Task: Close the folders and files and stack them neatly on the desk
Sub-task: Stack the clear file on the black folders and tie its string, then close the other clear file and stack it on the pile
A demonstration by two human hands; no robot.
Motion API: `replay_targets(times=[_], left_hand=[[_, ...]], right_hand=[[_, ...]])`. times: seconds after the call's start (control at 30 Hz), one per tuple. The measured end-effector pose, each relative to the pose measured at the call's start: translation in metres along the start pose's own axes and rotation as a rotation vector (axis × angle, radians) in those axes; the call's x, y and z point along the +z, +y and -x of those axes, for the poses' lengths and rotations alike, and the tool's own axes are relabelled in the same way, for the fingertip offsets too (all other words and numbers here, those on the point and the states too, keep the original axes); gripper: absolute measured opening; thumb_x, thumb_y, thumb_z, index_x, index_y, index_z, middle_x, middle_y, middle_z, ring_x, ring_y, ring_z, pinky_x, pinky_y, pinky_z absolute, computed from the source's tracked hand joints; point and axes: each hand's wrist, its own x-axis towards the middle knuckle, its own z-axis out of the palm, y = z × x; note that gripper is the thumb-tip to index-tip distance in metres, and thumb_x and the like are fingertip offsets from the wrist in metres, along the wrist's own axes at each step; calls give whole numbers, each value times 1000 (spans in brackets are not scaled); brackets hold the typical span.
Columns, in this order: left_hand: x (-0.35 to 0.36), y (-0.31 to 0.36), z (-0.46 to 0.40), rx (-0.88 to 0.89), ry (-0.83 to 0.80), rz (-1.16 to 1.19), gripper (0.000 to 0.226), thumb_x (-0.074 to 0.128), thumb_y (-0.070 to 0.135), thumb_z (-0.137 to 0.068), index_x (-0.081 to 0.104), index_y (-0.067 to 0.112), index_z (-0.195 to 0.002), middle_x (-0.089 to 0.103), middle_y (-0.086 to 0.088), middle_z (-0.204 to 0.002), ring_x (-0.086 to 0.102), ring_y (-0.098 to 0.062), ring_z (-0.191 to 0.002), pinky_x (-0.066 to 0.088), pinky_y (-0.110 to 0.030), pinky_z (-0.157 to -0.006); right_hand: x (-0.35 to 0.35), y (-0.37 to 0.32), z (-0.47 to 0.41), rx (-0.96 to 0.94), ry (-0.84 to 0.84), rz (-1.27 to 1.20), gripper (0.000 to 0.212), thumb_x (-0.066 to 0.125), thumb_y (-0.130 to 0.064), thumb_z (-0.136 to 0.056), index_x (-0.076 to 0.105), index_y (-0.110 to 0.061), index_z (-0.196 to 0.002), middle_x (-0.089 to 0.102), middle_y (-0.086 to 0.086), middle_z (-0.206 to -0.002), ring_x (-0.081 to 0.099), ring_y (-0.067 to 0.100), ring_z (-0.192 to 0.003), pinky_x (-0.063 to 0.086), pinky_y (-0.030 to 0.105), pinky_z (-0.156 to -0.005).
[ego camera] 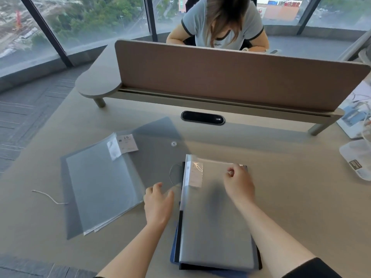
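Translucent grey plastic is passing under your hands: your right hand (239, 182) is pinching the far edge of the top folder (215, 223) on the near stack (177, 245), while your left hand (158, 203) is hovering with fingers loosely spread just beside it. Two more folders are lying to the left, one open folder (102, 185) overlapping a snap-button envelope (160, 143). The beige surface (291, 197) is facing a brown divider (230, 81) and tall windows (80, 21).
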Motion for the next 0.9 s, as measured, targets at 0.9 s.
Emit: replay_targets(times=[0.9], left_hand=[[-50, -59, -88, -90, 60, -387, 98, 52, 55, -93, -6, 11, -158, -12, -11, -166, -9, -27, -153, 3, -44, -123]], right_hand=[[119, -153, -104, 15, -399, 336, 11, 51, -8, -79, 49, -8, -68, 57, 10, -75, 56, 33, -76, 42, 28, -66]])
